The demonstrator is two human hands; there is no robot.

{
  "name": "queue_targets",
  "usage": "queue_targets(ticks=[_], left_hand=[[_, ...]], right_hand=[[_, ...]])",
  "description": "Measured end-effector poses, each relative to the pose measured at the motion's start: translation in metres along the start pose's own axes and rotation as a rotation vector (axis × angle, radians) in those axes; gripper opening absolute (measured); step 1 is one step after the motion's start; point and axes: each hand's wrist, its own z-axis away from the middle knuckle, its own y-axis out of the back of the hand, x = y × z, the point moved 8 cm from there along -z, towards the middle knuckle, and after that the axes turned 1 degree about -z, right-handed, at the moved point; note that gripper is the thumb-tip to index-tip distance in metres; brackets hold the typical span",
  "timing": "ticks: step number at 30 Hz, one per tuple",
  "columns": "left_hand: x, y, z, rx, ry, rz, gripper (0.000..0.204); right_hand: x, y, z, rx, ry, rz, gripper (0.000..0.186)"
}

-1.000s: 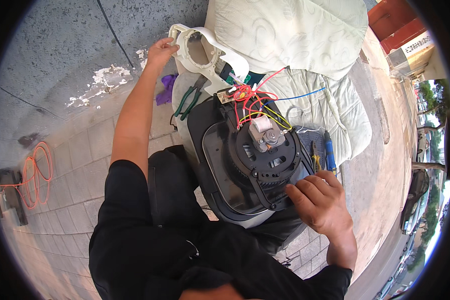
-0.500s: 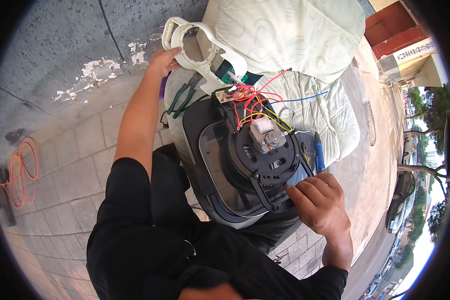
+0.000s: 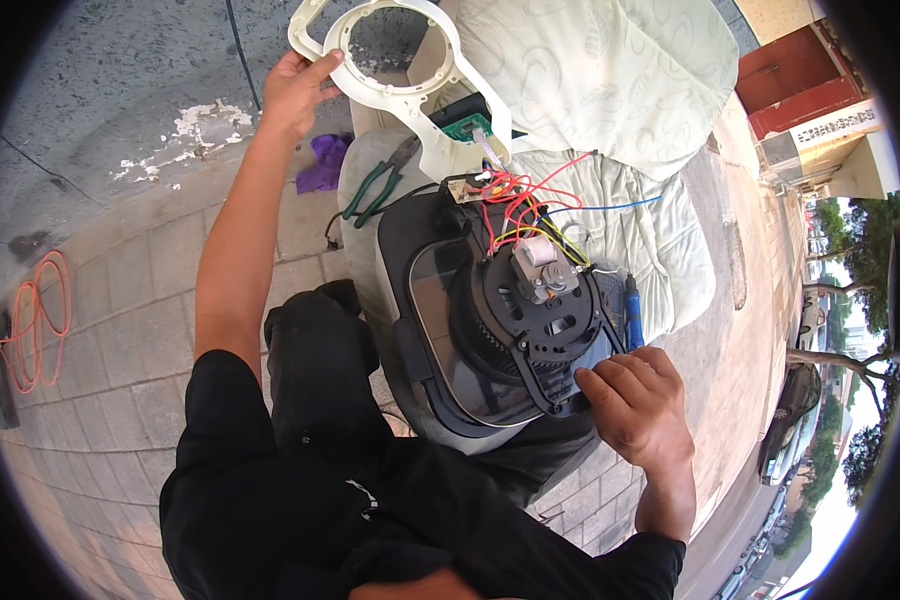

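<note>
My left hand [image 3: 302, 92] grips the edge of a white plastic frame [image 3: 428, 138] with a large ring, raised at the top left beside a green circuit board [image 3: 464, 126]. Below it sits an opened black appliance [image 3: 420, 385] with a motor [image 3: 544, 278] on a round plate and loose red, yellow and blue wires [image 3: 523, 195]. My right hand [image 3: 625, 395] is closed on the appliance's black rim at its lower right. Green-handled pliers [image 3: 373, 190] lie at the left of the appliance, and a blue-handled tool [image 3: 633, 313] lies at its right, partly hidden.
Cream padded covers [image 3: 600, 70] lie beneath and behind the parts. A purple cloth [image 3: 322, 165] lies by a grey peeling wall [image 3: 140, 110]. A coiled orange cable [image 3: 40, 320] rests on paving at left. Parked cars and trees line the road at right.
My left hand has carried the white frame up and to the left, uncovering more purple cloth. My right hand stays on the appliance's rim.
</note>
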Motion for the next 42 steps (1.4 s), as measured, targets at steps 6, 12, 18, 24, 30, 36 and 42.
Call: queue_targets(ticks=[6,12,18,24,30,36,42], left_hand=[[0.088,-0.035,0.035,-0.046,-0.273,-0.168,0.037],[0.165,-0.111,0.106,-0.055,-0.519,-0.257,0.030],[0.195,-0.164,0.153,-0.037,-0.587,-0.295,0.029],[0.194,-0.176,0.169,0.041,-0.666,-0.312,0.033],[0.182,-0.166,0.152,0.066,-0.621,-0.254,0.035],[0.165,-0.151,0.136,0.082,-0.658,-0.161,0.040],[0.132,-0.163,0.126,-0.042,-0.588,-0.095,0.054]], right_hand=[[-0.005,-0.010,0.012,-0.019,-0.005,-0.017,0.035],[-0.008,-0.028,0.028,0.030,-0.027,-0.039,0.037],[-0.008,-0.040,0.037,0.063,-0.037,-0.053,0.038],[-0.006,-0.045,0.041,0.108,-0.060,-0.078,0.040],[-0.001,-0.046,0.042,0.084,-0.071,-0.108,0.041],[0.003,-0.045,0.042,0.073,-0.119,-0.171,0.039],[0.010,-0.041,0.039,0.030,-0.147,-0.257,0.037]])
